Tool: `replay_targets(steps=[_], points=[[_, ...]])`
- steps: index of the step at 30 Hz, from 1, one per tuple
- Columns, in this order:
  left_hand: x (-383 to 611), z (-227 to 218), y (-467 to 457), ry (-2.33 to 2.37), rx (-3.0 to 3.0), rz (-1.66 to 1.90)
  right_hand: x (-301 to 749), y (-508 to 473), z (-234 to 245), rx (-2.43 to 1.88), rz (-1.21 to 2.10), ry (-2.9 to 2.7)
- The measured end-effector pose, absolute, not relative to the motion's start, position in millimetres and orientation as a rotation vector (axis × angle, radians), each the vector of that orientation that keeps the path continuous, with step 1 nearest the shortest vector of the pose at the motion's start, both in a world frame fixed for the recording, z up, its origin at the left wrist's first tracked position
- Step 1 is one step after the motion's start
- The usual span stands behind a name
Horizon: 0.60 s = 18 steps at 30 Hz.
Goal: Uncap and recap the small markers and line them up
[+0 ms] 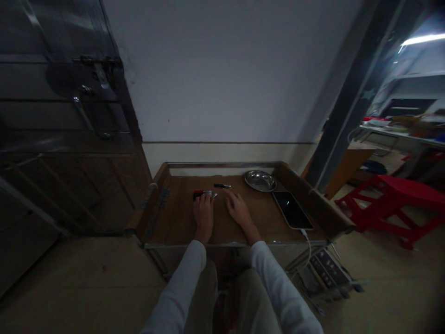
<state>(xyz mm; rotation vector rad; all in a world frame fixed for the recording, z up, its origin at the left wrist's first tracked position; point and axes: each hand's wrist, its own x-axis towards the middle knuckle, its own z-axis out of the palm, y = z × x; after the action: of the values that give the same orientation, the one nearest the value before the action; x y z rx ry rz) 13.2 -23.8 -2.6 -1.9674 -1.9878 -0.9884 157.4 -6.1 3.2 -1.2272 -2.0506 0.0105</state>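
Observation:
My left hand point(203, 212) lies on the brown board with its fingers curled over a small black and red object with silver parts point(197, 193). The fingers cover much of it, so its kind does not show. A short silver piece point(214, 195) juts out beside the fingertips. To the right, my right hand point(238, 208) rests on the board, fingers stretched forward and apart, holding nothing visible. Just beyond its fingertips lies a thin black piece with a silver end point(222, 185), too small to name.
A shiny metal dish point(260, 181) stands at the back right of the raised-edge cart top point(177, 222). In front of it lies a tablet point(292, 210) with a white cable point(308, 243). A wall closes the far side; a red stool point(399, 197) stands right.

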Motion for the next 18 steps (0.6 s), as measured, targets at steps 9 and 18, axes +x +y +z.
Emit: replay_targets(steps=[9, 18], points=[[16, -9, -16, -2.145, -1.836, -0.829, 151, 33, -3, -1.712, -0.268, -2.014], [20, -4, -9, -1.959, -2.029, -0.639, 154, 38, -1, -1.754, -0.295, -2.055]])
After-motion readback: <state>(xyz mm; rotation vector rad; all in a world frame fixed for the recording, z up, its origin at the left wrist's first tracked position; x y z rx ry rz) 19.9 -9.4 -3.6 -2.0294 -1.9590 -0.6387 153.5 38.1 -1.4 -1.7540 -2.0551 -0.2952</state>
